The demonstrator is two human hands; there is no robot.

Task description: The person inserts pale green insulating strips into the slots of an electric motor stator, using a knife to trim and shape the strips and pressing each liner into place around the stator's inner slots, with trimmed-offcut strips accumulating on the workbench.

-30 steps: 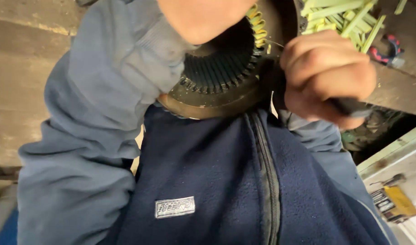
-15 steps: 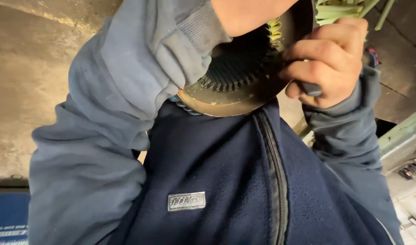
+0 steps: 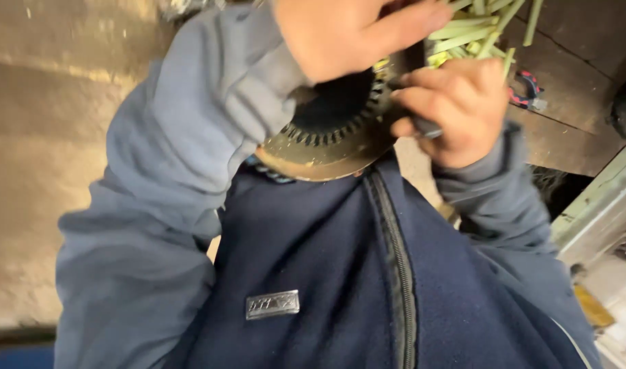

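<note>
Both hands on a slotted metal ring (image 3: 326,147), held vs. the chest.

L hand (image 3: 347,34): fingers stretched, part-open, lying across the ring's top by the pale green strips (image 3: 473,31); real grip can't be told. R hand (image 3: 453,109): clenched on a dark slim tool (image 3: 425,126) at the ring's edge. Ring sits just above the navy jacket zip (image 3: 395,260).

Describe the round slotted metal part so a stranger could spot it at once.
Start at the dark blue zipped vest filling the lower picture and follow its zip up to the collar. Just above sits the stator core, between the left hand and right hand. It alone is a brassy ring with dark inner slots.
</note>
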